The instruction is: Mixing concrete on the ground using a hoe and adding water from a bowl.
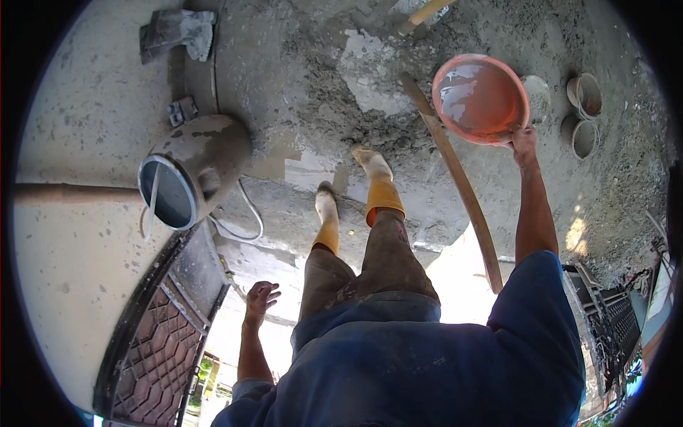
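My right hand (524, 144) grips the near rim of a round red plastic basin (483, 101), which is tilted and has a wet, shiny inside. Raised at the lower left, my left hand (261, 300) has its fingers apart and holds nothing. A long wooden board (456, 171) lies between my legs and my right arm, with its far end close to the basin. Wet grey mortar (331, 91) spreads over the ground ahead of my yellow and white boots (385, 192). Beyond the basin's right edge sits a round container of grey material (536, 99), partly hidden.
A large barrel (213, 155) of water with a hose (256, 208) stands at the left by the wall. Two buckets (585, 140) are at the right. A metal gate (160, 352) is at the lower left. Cement-stained bags (179, 33) lie at the upper left.
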Tool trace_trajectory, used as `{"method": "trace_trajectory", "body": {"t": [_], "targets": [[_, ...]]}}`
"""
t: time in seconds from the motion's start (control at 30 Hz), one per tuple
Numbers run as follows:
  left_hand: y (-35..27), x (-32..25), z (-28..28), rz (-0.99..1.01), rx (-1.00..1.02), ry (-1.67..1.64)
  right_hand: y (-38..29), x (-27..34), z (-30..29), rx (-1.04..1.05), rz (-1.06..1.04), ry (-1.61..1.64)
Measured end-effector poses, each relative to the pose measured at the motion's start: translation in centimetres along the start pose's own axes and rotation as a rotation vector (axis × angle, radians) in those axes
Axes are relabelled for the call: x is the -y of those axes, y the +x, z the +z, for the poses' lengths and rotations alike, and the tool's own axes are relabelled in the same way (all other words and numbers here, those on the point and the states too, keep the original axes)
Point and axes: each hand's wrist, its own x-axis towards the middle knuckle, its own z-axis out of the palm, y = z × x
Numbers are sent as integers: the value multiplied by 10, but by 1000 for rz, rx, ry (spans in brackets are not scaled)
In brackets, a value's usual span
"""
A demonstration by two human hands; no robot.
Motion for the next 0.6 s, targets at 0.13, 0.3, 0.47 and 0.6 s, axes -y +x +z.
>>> {"method": "trace_trajectory", "body": {"t": [0.13,0.3,0.47,0.6], "targets": [[-3,11,2,-23,-3,-33,10,11,10,-5,-46,-47],[-22,44,-4,-90,-85,-115,10,21,37,31,-126,-15],[-13,68,1,-78,-59,-169,-1,35,22,230,-121,85],[-10,96,5,-50,-61,-262,-29,41,50,329,-57,157]]}}
